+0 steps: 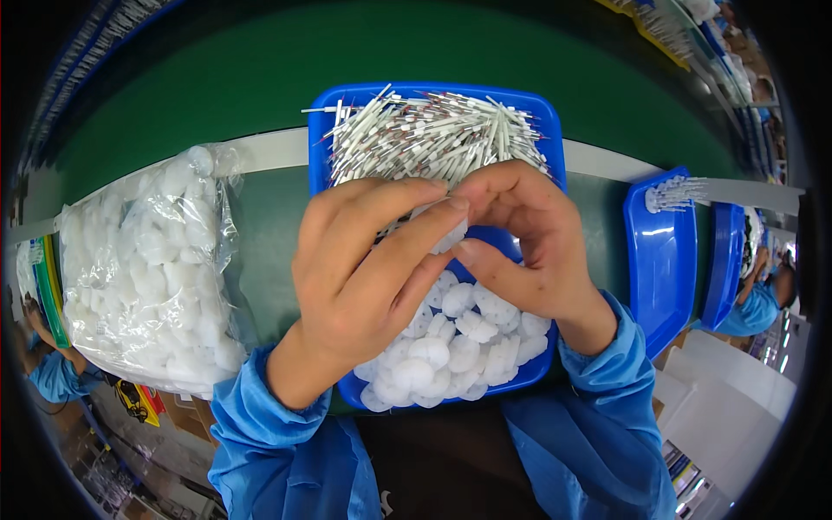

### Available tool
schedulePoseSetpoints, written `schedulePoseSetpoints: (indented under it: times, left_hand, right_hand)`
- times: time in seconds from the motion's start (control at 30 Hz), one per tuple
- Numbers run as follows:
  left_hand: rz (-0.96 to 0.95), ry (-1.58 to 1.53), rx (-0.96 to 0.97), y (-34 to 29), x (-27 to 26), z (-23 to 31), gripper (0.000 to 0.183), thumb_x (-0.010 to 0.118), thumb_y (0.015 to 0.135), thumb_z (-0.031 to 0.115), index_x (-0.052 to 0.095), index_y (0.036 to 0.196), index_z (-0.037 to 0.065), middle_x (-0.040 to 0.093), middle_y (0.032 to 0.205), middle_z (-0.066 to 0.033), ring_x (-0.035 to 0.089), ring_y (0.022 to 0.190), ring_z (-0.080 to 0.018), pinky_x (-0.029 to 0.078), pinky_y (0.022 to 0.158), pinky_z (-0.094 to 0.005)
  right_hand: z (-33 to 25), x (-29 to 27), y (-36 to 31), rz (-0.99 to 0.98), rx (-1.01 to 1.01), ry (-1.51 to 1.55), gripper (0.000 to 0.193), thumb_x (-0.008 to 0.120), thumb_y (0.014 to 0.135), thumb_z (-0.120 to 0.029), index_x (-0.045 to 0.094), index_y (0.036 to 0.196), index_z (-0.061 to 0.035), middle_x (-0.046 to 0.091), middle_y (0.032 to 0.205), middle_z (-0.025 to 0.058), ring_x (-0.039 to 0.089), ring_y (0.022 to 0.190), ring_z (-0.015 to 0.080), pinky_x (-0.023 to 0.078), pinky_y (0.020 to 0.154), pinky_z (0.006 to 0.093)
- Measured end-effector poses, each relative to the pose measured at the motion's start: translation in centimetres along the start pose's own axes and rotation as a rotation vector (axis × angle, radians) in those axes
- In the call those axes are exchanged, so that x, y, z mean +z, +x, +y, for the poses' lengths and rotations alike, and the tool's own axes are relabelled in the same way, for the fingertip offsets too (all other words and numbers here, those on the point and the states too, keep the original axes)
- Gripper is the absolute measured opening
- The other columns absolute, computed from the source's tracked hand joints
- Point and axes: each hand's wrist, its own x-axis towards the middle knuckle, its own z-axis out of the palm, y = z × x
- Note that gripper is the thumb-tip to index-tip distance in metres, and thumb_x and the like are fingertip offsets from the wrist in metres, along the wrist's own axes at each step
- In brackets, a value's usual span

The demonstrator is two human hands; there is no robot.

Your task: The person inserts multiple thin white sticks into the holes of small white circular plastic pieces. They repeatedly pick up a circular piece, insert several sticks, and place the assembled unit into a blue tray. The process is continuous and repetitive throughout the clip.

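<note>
My left hand (368,260) and my right hand (542,238) meet over a blue tray (558,130). Between their fingertips is a small white translucent plastic piece (452,236), pinched from both sides and partly covered by the fingers. Many thin white sticks (433,130), some with silver and reddish parts, fill the far half of the tray; they look like small brushes. Below my hands, the near half holds a heap of white rounded plastic pieces (459,347) with scalloped edges, similar to the one held.
To the left lies a clear plastic bag (156,269) full of similar white pieces. A second blue tray (663,269) with thin whitish parts stands at the right. Beyond runs a green belt-like surface (260,69). Co-workers' blue sleeves (750,310) show at both sides.
</note>
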Motion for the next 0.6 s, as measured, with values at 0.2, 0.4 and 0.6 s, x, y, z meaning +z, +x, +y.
schedulePoseSetpoints:
  times: [0.2,0.4,0.6]
  left_hand:
    - [-0.065,-0.227,-0.073,0.0,-0.2,0.3,0.043,0.09,0.075,0.008,0.084,0.118,0.007,0.075,0.122,-0.0093,0.069,0.098,-0.0267,0.057,0.082,-0.036]
    - [0.059,-0.577,-0.317,-0.8,-0.5,-1.1,0.034,0.081,0.094,0.004,0.08,0.127,0.0,0.071,0.128,-0.0144,0.071,0.102,-0.019,0.059,0.081,-0.0287]
    - [0.073,-0.671,-0.514,-1.2,-0.1,-1.1,0.036,0.073,0.102,-0.001,0.073,0.138,-0.001,0.068,0.122,-0.0094,0.069,0.1,-0.0133,0.059,0.084,-0.0248]
  right_hand:
    - [-1.1,-1.1,-0.2,0.094,0.271,0.202,0.011,0.07,0.102,-0.001,0.069,0.113,0.002,0.075,0.092,0.0055,0.075,0.085,0.0103,0.062,0.076,0.027]
    - [-1.2,-3.6,-0.7,-0.115,-0.316,-1.148,0.015,0.076,0.083,-0.004,0.075,0.097,-0.0097,0.076,0.094,0.0049,0.075,0.085,0.026,0.06,0.076,0.0373]
    - [-1.2,-2.0,-0.1,-0.28,-0.364,-1.556,0.021,0.073,0.077,-0.01,0.072,0.098,-0.0103,0.071,0.095,0.0044,0.071,0.093,0.024,0.055,0.087,0.0376]
